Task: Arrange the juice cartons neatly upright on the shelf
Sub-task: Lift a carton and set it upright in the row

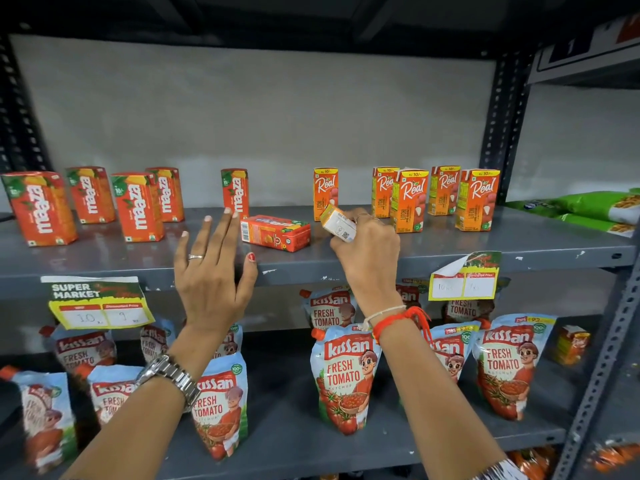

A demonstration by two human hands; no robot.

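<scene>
On the grey metal shelf (450, 249), red-orange "maaza" cartons (138, 206) stand upright left, orange "Real Litchi" cartons (476, 199) right; one red maaza carton (275, 233) lies flat near the front edge, bare shelf around it. The right hand (369, 247) grips a tilted small carton (337, 223); the left hand (211, 268) hovers with fingers spread. "Kissan Fresh Tomato" ketchup pouches (346, 375) stand below.

Red-orange Maaza cartons (138, 206); orange-green Real cartons (478, 199); grey shelf (450, 251); yellow price tag (464, 284).

Left hand (211, 271) raised, fingers spread, palm forward, empty. Right hand (369, 251) fist-curled, fingers wrapped round a tilted small carton (338, 223).
</scene>
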